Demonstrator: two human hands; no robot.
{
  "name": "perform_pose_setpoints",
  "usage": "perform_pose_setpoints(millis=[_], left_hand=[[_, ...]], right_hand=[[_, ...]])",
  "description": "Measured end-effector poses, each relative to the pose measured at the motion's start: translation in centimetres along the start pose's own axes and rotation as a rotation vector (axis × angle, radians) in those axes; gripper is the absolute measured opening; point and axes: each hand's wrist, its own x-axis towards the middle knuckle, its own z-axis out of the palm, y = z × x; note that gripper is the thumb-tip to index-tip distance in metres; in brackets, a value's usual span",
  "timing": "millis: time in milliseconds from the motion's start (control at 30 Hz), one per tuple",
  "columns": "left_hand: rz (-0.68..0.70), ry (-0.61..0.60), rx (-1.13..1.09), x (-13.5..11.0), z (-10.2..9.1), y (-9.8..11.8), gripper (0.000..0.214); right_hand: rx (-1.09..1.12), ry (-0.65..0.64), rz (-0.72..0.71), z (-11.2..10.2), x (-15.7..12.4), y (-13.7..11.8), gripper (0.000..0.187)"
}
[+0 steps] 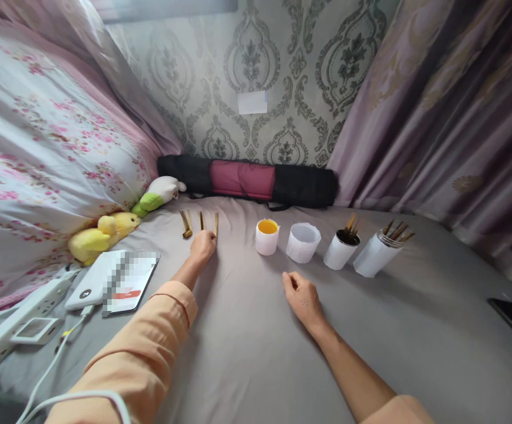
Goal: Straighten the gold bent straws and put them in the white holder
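My left hand (203, 246) is closed low over the bed sheet, at the near ends of thin gold-coloured sticks (201, 220). Its fingertips are hidden beneath it, so what they grip cannot be made out. Another gold stick (216, 222) stands out just right of its knuckles. To its left lies a small cluster of gold sticks (186, 226). My right hand (302, 296) rests curled on the sheet, thumb against the fingers, with nothing seen in it. Beyond it are a white-wrapped cup with a yellow inside (267, 242) and a wider white cup (302, 250).
Two white-wrapped cans, one dark inside (339, 253) and one silver-rimmed (373, 259), hold brown sticks. Plush toys (118, 225), a power bank (90, 288), a phone (136, 282) and a power strip (21, 321) lie left. A black-and-maroon roll bag (242, 179) lines the wall.
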Motion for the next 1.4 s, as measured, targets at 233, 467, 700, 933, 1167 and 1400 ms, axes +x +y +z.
perform_pose_setpoints(millis=[233,467,700,933,1167,1400], left_hand=[[-0.043,0.004,-0.109,-0.1,-0.4,0.1,0.025],[-0.124,0.016,-0.328,0.2,-1.1,0.6,0.022],[-0.274,-0.050,-0.779,0.0,-0.6,1.1,0.020],[-0.379,-0.127,-1.224,-1.2,0.1,1.6,0.008],[-0.422,-0.184,-1.471,-2.7,0.6,2.1,0.004],[-0.440,-0.231,-1.599,-4.2,0.4,2.8,0.006]], right_hand=[[0.004,-0.007,0.004,0.0,0.0,0.0,0.038],[-0.001,-0.010,0.010,0.0,0.0,0.0,0.038],[-0.018,-0.004,0.016,0.0,0.0,0.0,0.038],[-0.012,0.001,-0.009,0.0,0.0,0.0,0.037],[-0.018,0.002,-0.010,0.0,0.2,0.0,0.037],[-0.021,0.009,-0.022,0.1,0.1,0.0,0.038]])
